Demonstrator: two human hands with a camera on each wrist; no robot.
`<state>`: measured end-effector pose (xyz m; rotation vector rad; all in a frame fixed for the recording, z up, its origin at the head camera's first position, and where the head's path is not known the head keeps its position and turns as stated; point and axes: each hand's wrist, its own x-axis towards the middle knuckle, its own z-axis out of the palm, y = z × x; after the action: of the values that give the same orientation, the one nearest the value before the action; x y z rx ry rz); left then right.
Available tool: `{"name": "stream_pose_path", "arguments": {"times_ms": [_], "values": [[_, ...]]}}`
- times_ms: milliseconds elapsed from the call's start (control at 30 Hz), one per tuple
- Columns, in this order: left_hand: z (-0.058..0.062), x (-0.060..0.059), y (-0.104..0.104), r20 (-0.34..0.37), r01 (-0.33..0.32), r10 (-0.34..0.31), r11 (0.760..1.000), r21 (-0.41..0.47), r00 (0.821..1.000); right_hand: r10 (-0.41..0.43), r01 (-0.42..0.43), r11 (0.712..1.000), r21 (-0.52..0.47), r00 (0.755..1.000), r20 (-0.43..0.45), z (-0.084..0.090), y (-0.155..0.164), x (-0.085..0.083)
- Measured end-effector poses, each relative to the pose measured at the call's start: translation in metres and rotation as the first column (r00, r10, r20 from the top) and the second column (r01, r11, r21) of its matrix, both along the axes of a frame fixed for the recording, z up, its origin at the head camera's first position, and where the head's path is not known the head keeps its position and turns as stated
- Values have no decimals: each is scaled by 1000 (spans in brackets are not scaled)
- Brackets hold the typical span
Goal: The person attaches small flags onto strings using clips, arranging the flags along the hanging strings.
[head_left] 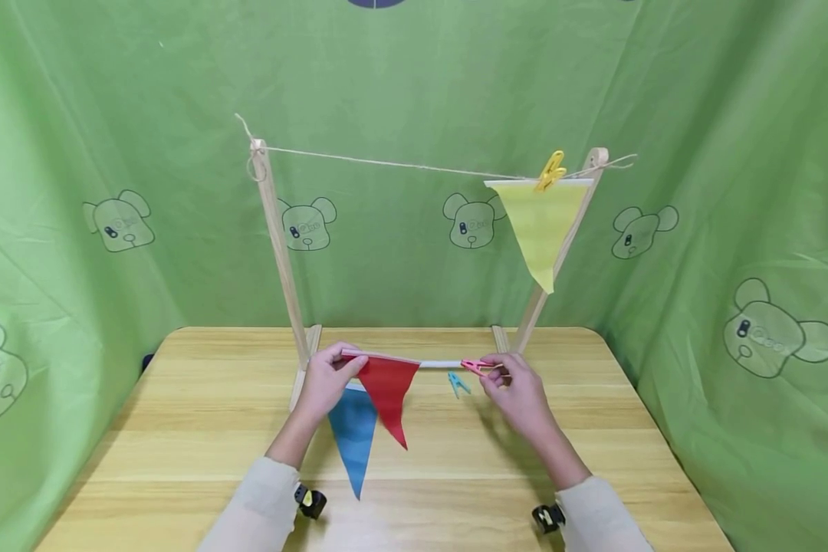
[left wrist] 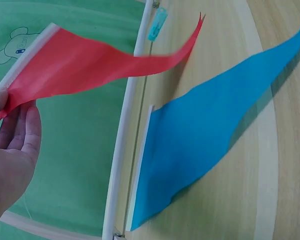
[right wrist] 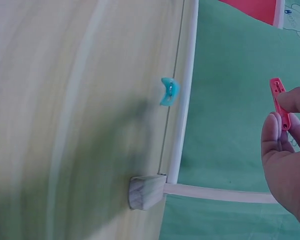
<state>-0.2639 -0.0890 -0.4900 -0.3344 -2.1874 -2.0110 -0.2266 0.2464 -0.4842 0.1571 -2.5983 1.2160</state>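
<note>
In the head view my left hand (head_left: 327,379) pinches the left end of the white top edge of a red pennant (head_left: 389,387), which hangs down to the right. The left wrist view shows the thumb and fingers on that corner of the red cloth. Between thumb and fingers of my right hand (head_left: 520,392) is a pink clothespin (head_left: 476,367), level with the pennant's top edge and apart from it. Below the left hand a blue pennant (left wrist: 205,125) lies on the table. A light-blue clothespin (head_left: 458,384) sits on the table near the right hand.
A string (head_left: 386,162) runs between two wooden posts (head_left: 283,253). Near its right end a yellow clothespin (head_left: 550,171) holds a yellow pennant (head_left: 541,230). A white bar (head_left: 441,364) spans low between the posts. Green patterned cloth (head_left: 400,84) surrounds the wooden table (head_left: 428,514).
</note>
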Motion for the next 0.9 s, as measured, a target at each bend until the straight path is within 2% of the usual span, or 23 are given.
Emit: {"name": "stream_pose_path", "arguments": {"times_ms": [400, 900], "values": [[12, -1, 5, 20, -8, 6, 997, 78, 1000, 11, -13, 1000, -15, 994, -111, 12, -4, -3], [26, -1, 13, 7, -6, 5, 991, 134, 1000, -4, 2, 1000, -17, 990, -141, 32, -5, -6]]}}
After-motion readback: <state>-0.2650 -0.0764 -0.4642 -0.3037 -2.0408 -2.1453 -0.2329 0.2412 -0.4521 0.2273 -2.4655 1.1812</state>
